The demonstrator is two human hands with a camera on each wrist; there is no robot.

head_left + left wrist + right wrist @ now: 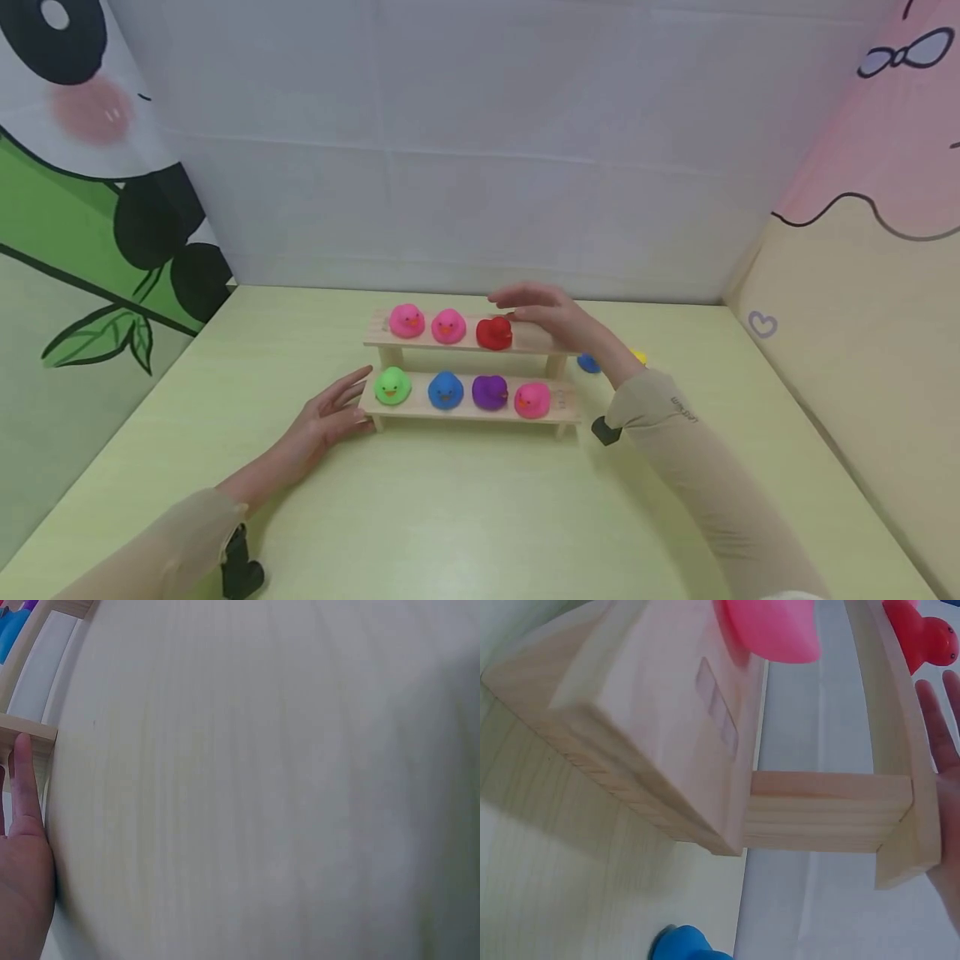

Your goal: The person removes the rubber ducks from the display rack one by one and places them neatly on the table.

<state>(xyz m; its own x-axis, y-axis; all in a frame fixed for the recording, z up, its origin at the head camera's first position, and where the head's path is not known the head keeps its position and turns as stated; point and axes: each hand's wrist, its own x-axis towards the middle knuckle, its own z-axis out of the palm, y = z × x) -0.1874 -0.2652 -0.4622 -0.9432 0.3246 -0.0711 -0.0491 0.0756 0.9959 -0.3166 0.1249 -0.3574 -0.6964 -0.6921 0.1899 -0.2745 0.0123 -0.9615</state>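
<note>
Pale tabletop point(465, 500) is bearing the two-tier wooden stand point(420, 402); your left hand point(322, 429), fingers spread, is touching its left end; your right hand point(551, 321), fingers extended, is arching by the upper-tier red duck point(493, 334).

Beige sleeves point(693, 467), black wrist pieces point(238, 573), apparently lettering point(683, 408)

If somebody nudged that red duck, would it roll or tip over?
The red duck probably wouldn't tip easily, as its body looks squat. Rolling seems unlikely too; being smooth and shiny, it might slide along the flat upper shelf.
</note>
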